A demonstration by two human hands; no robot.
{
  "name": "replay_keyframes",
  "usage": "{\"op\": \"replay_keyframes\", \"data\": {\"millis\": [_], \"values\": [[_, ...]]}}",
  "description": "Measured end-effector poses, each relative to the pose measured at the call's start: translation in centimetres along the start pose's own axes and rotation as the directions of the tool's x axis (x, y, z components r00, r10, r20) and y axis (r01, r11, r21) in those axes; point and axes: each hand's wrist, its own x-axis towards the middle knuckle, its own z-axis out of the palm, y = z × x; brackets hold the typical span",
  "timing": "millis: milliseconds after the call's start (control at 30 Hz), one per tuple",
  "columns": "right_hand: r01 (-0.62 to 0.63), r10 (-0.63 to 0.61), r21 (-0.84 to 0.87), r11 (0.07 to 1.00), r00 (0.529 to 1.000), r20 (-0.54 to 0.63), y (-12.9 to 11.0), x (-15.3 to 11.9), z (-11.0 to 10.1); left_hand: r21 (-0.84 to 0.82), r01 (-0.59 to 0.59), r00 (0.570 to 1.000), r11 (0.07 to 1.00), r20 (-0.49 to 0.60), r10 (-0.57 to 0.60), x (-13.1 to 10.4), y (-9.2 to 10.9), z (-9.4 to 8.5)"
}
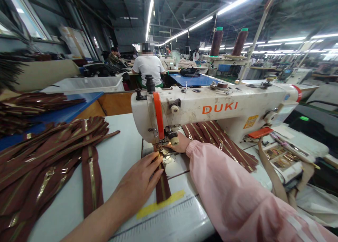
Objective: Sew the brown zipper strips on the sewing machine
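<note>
1. Since we're going left to right: a messy pile of brown zippers (58, 157) covers the left end of the desk (118, 129), gold teeth and pulls showing.
2. Next up, the left hand (144, 175). Its fingers are stretched out over a zipper strip; can't tell if the thumb's actually pinching it.
3. That zipper strip (163, 188) runs from under the needle area toward the desk's near edge, its loose end on some yellow tape (174, 197).
4. Sewing machine (190, 108) stands over it, work light on. My read: they're lining up or feeding the strip for stitching, so the next move calls for keeping it flat and straight, fingertips clear of the needle.
5. Right hand (181, 143) reaches in behind the machine's head. Fingertips are mostly hidden, so no clue whether they're gripping.
6. More zippers (229, 147) fan out under the machine's arm, and a parts tray (290, 178) sits toward the desk's right edge.
</note>
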Motion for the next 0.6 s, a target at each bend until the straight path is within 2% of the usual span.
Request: {"op": "replay_keyframes", "data": {"millis": [600], "values": [[-0.007,0.008,-0.037,0.999,1.000,0.023,0.07,0.21,0.03,-0.006,0.004,1.000,1.000,0.007,-0.004,0.03,0.11,-0.01]]}}
